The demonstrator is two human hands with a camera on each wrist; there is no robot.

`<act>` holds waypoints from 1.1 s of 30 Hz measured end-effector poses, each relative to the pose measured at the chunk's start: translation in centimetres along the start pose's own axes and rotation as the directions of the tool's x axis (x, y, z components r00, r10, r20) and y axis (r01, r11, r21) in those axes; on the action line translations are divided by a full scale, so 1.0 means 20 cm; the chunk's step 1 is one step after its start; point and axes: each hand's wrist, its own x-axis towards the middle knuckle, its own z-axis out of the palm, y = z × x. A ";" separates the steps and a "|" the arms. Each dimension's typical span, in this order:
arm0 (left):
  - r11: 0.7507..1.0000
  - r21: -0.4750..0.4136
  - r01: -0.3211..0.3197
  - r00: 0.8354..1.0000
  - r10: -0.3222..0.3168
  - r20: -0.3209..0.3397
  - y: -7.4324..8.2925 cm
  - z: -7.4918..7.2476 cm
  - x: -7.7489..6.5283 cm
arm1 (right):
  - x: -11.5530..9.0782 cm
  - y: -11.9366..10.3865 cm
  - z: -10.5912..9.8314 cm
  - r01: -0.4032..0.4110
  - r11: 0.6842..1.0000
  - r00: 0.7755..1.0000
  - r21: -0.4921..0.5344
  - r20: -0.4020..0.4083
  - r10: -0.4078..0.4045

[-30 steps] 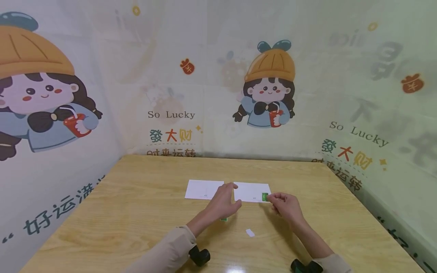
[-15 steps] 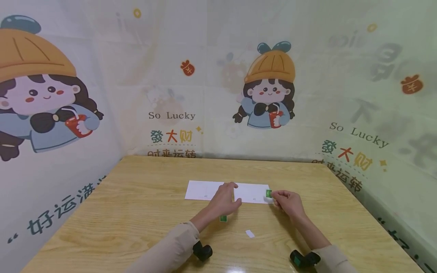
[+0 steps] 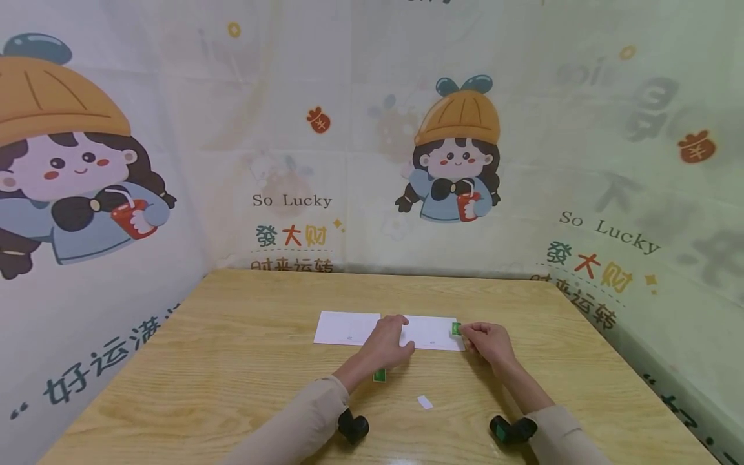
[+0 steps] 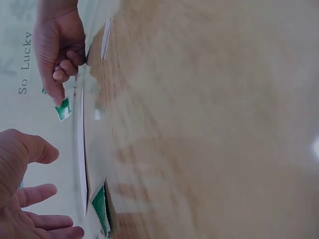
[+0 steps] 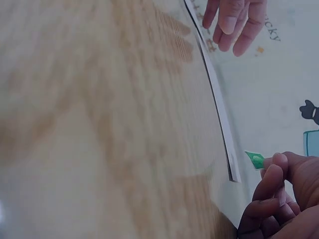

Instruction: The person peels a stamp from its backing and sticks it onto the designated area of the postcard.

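My right hand [image 3: 488, 339] pinches a small green stamp [image 3: 456, 329] between thumb and fingertip. In the right wrist view the stamp [image 5: 255, 160] stands tilted, raised above the envelope's edge. From the head it overlaps the right end of the right white envelope [image 3: 433, 330]. My left hand [image 3: 388, 342] is spread, thumb apart from the fingers, over the inner ends of the two envelopes and holds nothing. The left envelope [image 3: 343, 327] lies flat beside the other. A second green stamp [image 3: 380, 376] lies on the table below my left hand, partly covered by it.
A small white paper scrap [image 3: 425, 402] lies on the wooden table [image 3: 244, 374] between my forearms. Black wrist cameras [image 3: 353, 427] sit under both wrists. A printed cloth [image 3: 372, 245] stands around the table's back and sides.
My right hand has lifted the stamp slightly up and right from the right envelope's lower right corner. My left hand has shifted slightly right. The view has tilted up a little.
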 end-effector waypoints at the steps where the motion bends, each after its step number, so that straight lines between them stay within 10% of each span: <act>1: 1.000 0.004 0.005 1.000 -0.006 0.004 0.00 0.00 0.00 | 0.01 0.00 0.00 0.000 1.000 1.000 -0.002 -0.001 0.000; 33: 0.978 0.209 -0.015 0.999 0.003 0.054 -0.04 0.02 0.06 | 0.16 -0.04 0.04 0.006 0.994 1.000 -0.111 0.002 -0.006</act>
